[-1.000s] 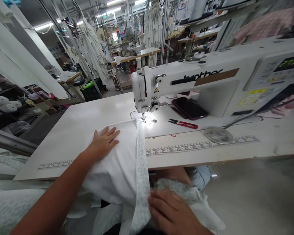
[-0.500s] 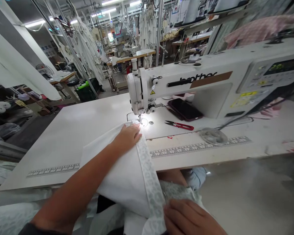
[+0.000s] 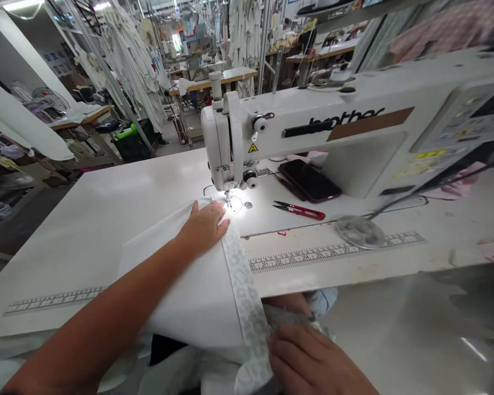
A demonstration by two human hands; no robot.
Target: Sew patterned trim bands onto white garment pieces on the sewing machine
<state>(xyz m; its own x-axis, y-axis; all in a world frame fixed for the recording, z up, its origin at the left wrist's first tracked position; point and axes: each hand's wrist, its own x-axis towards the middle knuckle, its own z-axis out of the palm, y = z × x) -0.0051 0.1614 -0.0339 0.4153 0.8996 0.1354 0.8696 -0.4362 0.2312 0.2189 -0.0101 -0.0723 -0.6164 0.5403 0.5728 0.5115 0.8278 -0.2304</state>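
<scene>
Close to the needle of a white sewing machine [image 3: 296,131], the left hand [image 3: 203,225] lies flat, fingers spread, pressing white fabric [image 3: 181,285] onto the table; the fingertips could be caught if they creep nearer. Below the table edge, the right hand [image 3: 313,362] holds down the fabric's patterned strip [image 3: 242,280]; whether it pinches it I cannot tell. A loose hold might let the strip drift. On the pale table [image 3: 107,203] lie red snips [image 3: 298,209], a dark phone [image 3: 308,181] and printed rulers. Behind, a workshop hung with garments
</scene>
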